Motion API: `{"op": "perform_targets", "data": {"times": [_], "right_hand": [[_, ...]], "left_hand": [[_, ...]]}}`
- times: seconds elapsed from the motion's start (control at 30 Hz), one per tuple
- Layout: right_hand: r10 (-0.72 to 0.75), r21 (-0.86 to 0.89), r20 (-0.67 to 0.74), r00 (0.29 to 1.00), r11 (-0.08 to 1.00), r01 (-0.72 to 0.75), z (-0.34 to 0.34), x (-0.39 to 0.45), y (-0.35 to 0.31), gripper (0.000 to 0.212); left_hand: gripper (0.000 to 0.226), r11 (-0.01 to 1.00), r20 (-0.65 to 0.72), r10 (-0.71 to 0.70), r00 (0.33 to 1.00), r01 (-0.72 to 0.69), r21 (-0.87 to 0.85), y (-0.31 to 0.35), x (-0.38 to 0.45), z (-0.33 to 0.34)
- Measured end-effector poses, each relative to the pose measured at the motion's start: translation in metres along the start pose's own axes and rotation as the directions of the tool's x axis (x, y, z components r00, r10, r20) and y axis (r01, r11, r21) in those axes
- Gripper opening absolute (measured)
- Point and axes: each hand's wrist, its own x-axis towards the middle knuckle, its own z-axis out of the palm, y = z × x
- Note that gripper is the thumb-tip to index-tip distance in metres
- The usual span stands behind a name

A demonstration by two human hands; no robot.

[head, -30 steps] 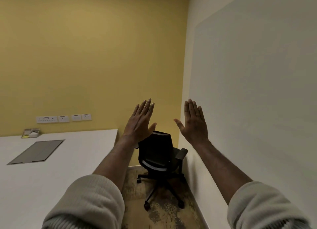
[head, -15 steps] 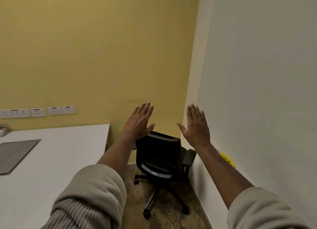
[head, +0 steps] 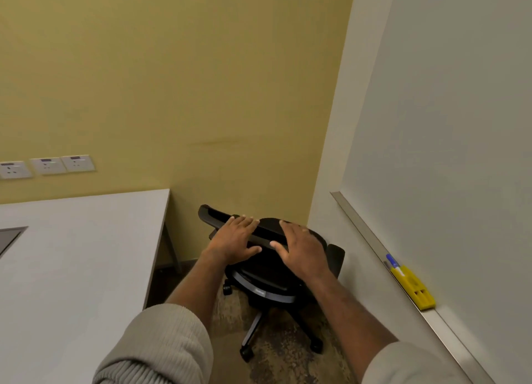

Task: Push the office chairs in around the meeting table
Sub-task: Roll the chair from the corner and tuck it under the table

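Note:
A black office chair (head: 267, 286) on castors stands in the corner, between the white meeting table (head: 80, 257) on the left and the wall on the right. Its back faces me. My left hand (head: 234, 241) lies on the top edge of the chair's backrest, fingers curled over it. My right hand (head: 302, 250) rests on the same top edge just to the right, fingers over the rim and thumb on the near side. Most of the seat is hidden by the backrest and my hands. The chair sits apart from the table's edge.
A yellow wall with several sockets (head: 49, 166) closes the far side. On the right wall hangs a whiteboard (head: 449, 124) with a metal tray holding a yellow eraser (head: 416, 288) and a blue marker (head: 393, 264). Patterned carpet (head: 276, 352) lies under the chair.
Both hands have dropped from raised, open palms in the air onto the top of the chair's backrest. The view has moved closer to the chair and turned right.

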Motion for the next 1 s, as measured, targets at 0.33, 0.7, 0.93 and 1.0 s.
{"op": "perform_targets", "data": {"times": [0.33, 0.7, 0.93, 1.0], "right_hand": [[0.018, 0.041, 0.309, 0.951, 0.999, -0.032, 0.09, 0.058, 0.019, 0.04], [0.076, 0.002, 0.391, 0.917, 0.997, -0.083, 0.112, 0.054, 0.032, 0.017], [-0.038, 0.022, 0.4, 0.916, 0.999, 0.032, 0.105, 0.043, 0.035, 0.012], [-0.029, 0.032, 0.391, 0.92, 0.999, 0.018, 0.11, 0.038, 0.042, 0.011]], "left_hand": [[0.054, 0.998, 0.095, 0.042, 0.995, -0.045, 0.033, -0.041, 0.078, 0.062], [0.029, 0.992, 0.16, 0.126, 0.979, -0.127, -0.003, -0.034, 0.085, 0.069], [0.027, 1.0, 0.174, 0.017, 0.985, -0.017, -0.004, -0.019, 0.057, 0.068], [0.029, 0.999, 0.199, 0.043, 0.979, -0.043, -0.006, -0.011, 0.061, 0.067]]}}
